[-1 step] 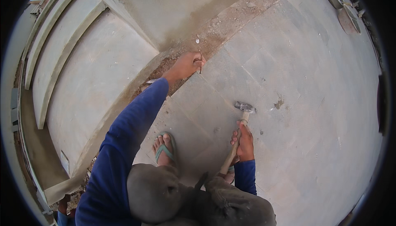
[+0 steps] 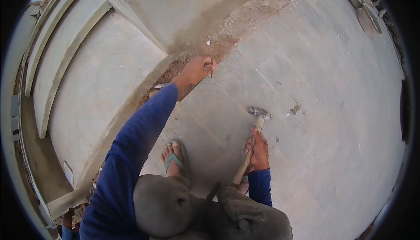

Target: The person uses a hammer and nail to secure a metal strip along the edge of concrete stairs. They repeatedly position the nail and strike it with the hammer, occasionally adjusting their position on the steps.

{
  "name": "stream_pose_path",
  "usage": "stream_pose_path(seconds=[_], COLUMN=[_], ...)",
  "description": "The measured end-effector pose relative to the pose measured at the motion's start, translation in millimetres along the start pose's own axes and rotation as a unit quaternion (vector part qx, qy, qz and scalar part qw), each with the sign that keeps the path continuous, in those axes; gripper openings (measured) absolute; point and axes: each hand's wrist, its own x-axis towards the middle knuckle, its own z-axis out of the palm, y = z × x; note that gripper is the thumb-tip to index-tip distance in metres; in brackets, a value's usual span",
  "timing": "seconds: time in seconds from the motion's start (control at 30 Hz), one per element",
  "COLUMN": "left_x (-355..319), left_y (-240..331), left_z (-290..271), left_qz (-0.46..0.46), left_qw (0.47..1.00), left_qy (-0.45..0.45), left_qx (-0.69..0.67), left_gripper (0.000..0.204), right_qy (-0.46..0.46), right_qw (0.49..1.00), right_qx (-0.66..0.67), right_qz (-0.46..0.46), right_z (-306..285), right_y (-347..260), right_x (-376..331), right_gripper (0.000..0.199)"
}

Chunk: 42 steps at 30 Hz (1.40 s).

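Grey trousered knees (image 2: pixel 175 205) fill the near edge of the view, with a foot in a green sandal (image 2: pixel 174 159) planted on the paved floor (image 2: pixel 315 108) just ahead. Beside it the right hand (image 2: pixel 259 149) has its grip clenched round the wooden handle of a hammer (image 2: pixel 253 141), whose steel head rests on or just above the slabs, well apart from the other hand.

Farther out, the blue sleeve (image 2: pixel 135 152) stretches to the left hand (image 2: pixel 197 69), closed in a fist round a thin chisel or nail (image 2: pixel 212 68) that stands nearly upright at the far edge of the paved floor, where the slabs meet a strip of loose rubble and sand (image 2: pixel 245 21). Left of that strip lie pale curved concrete steps (image 2: pixel 92 82).

To do this well, the chisel probably needs holding steady and square on the slab edge, fingers kept below its top, and the hammer brought in with short, controlled blows rather than a full swing, since the brittle edge could chip unevenly.
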Motion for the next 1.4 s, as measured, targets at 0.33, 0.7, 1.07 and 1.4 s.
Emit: stream_pose_path(seconds=[0.33, 0.7, 1.07, 1.4], left_x=[-19, -27, -20, -17], left_y=[-38, -30, -38, -28], left_z=[10, -7, 7, 17], left_qz=[0.007, -0.193, -0.107, -0.026], left_qw=[0.995, 0.885, 0.985, 0.995], left_qy=[0.069, 0.143, 0.128, 0.092], left_qx=[-0.07, -0.398, -0.052, -0.004], left_gripper=[0.013, 0.03, 0.021, 0.015], right_qy=[0.024, 0.025, 0.032, 0.041], right_qw=[0.999, 0.999, 0.998, 0.998], right_qx=[-0.033, -0.029, -0.042, -0.05], right_qz=[0.004, -0.001, -0.017, -0.015], right_z=[12, 16, 21, 18], right_y=[10, 8, 9, 9], right_x=[3, 5, 4, 5], right_gripper=[0.033, 0.034, 0.039, 0.035])
